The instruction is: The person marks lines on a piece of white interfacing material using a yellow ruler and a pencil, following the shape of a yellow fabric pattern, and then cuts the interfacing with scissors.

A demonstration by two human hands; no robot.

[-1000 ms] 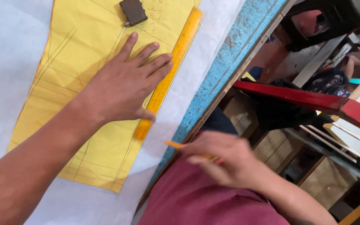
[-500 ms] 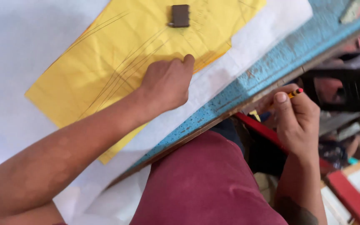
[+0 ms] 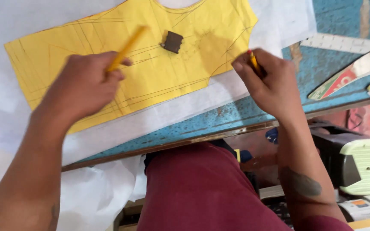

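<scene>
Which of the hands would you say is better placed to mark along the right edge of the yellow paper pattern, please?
Probably the right hand: it grips the yellow pencil at the right edge of the yellow paper pattern. The left hand holds the long yellow ruler raised over the pattern's middle, farther away.

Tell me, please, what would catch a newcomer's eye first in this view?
The bright yellow paper pattern, pencil-lined, lies on white sheets over the blue table, with a small dark weight on it. The left hand holds a yellow ruler above the pattern; the right hand holds a pencil at its right edge.
</scene>
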